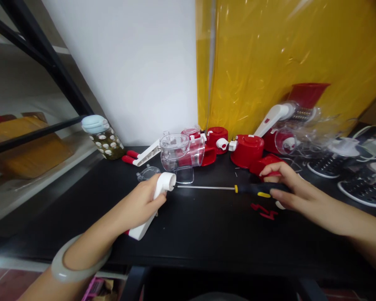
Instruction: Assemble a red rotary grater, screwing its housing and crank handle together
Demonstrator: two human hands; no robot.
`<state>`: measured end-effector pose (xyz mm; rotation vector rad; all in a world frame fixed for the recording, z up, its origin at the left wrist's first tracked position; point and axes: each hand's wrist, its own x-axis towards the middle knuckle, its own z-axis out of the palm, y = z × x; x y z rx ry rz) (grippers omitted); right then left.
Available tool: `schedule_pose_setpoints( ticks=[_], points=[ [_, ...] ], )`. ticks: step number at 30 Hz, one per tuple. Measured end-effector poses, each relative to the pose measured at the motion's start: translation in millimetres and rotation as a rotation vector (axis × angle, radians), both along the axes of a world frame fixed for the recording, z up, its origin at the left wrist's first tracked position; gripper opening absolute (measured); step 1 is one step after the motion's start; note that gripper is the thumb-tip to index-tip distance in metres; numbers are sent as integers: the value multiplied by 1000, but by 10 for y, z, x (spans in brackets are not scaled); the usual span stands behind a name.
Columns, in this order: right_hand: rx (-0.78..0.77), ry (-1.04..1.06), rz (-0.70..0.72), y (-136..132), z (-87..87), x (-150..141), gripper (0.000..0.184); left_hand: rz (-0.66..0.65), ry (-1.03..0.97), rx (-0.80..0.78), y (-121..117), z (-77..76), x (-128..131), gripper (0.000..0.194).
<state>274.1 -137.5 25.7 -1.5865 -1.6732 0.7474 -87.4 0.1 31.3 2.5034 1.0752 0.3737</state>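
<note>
White crank handle (pixel 167 182): in your left hand (pixel 146 200), above the black table (pixel 207 242), its round end turned toward 3 o'clock (clock centred on this handle, 12 pointing away from you). Your left fingers and thumb are closed around it.

Screwdriver (pixel 236 188): lies along the 3 o'clock line, shaft level, tip at the round end; you cannot tell whether it is seated inside. Your right hand (pixel 296 188) grips its dark handle. Your two hands are well apart, bridged by the tool.

Nearby: clear ring-shaped part (pixel 148 172) at 10 o'clock; clear housing (pixel 181 156) at 1; second crank handle (pixel 148 153), red-tipped, at 11. Red scraps (pixel 267 216) lie between 3 and 4, just below the screwdriver's handle.

Farther out: lidded bottle (pixel 105 142) at 10; red base (pixel 249 152) toward 2; dark perforated drums (pixel 327 161) near 3. Yellow sheeting (pixel 269 62) hangs behind, toward 1.
</note>
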Motion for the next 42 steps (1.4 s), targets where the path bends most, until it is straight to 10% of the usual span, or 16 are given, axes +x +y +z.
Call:
schedule_pose_setpoints(
  ticks=[14, 26, 31, 42],
  points=[
    [-61, -10, 145, 79, 8, 7, 32, 7, -13, 7, 15, 11, -40, 5],
    [166, -144, -180, 112, -92, -113, 34, 10, -5, -13, -34, 15, 4, 14],
    [380, -253, -128, 94, -108, -132, 26, 18, -27, 7, -11, 8, 5, 10],
    [249, -83, 90, 69, -59, 21, 24, 62, -106, -32, 6, 8, -26, 6]
  ],
)
